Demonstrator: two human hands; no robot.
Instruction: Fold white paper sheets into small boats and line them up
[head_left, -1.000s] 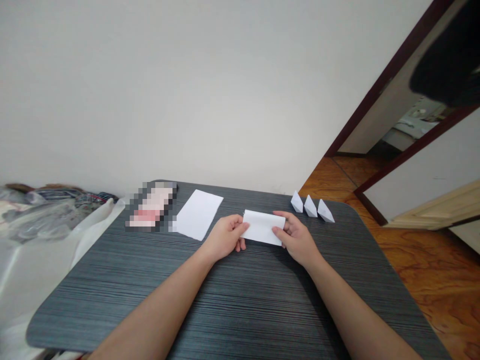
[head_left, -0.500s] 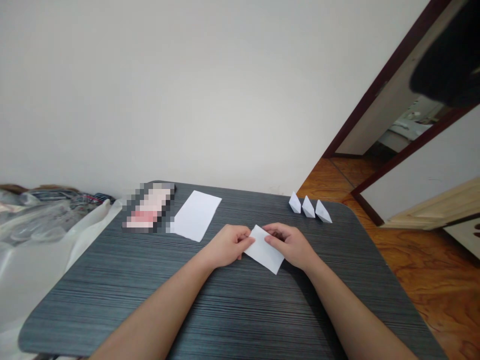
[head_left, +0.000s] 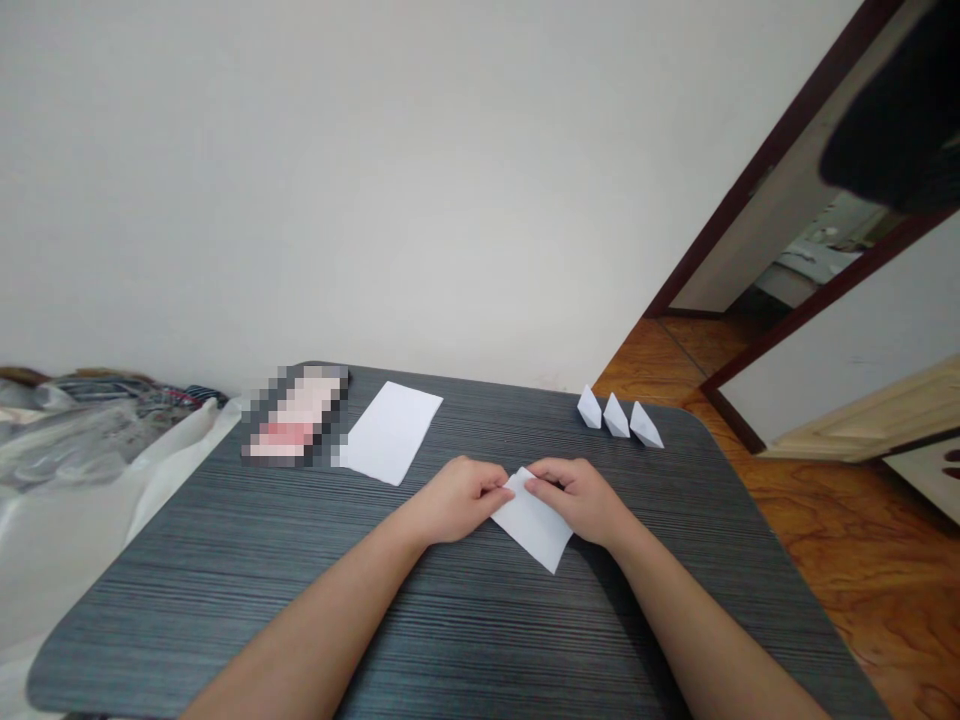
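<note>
Between my two hands is a small white sheet of paper point(head_left: 534, 525), tilted so that one corner points toward me. My left hand point(head_left: 466, 500) pinches its left upper edge between thumb and fingers. On the other side, my right hand point(head_left: 576, 497) grips the upper right edge, thumb on top and fingers behind. Both thumbs lie close together near the paper's far corner. The fingertips under the paper are hidden. Farther off to the right stand three folded white paper boats point(head_left: 616, 416) in a row.
A larger white paper sheet or stack point(head_left: 396, 432) lies on the dark wood-grain table point(head_left: 225, 570) at the left. Beside it is a pixelated flat object point(head_left: 296, 415). A pale wall point(head_left: 450, 200) rises behind the table; plastic-covered items point(head_left: 90, 430) are at far left.
Both hands and the small paper have come slightly nearer to me. My thumbs are now closer together at the paper's far corner. The boats and larger paper stay put.
</note>
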